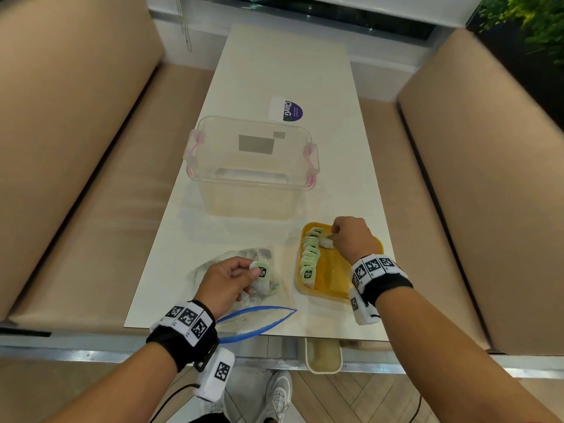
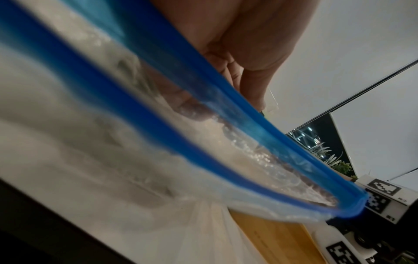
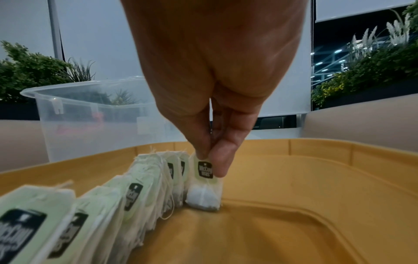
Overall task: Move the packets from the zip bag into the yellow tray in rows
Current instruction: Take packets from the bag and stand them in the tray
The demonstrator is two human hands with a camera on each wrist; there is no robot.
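Note:
A yellow tray sits near the table's front right, with a row of several pale green tea packets standing along its left side. My right hand pinches a packet by its tag and holds it upright on the tray floor, right of the row's far end. A clear zip bag with a blue seal lies open at the front left. My left hand is over the bag and grips another green packet.
A clear plastic storage box with pink latches stands in the middle of the table, behind the bag and tray. A purple and white sticker lies beyond it. Beige benches flank the table on both sides.

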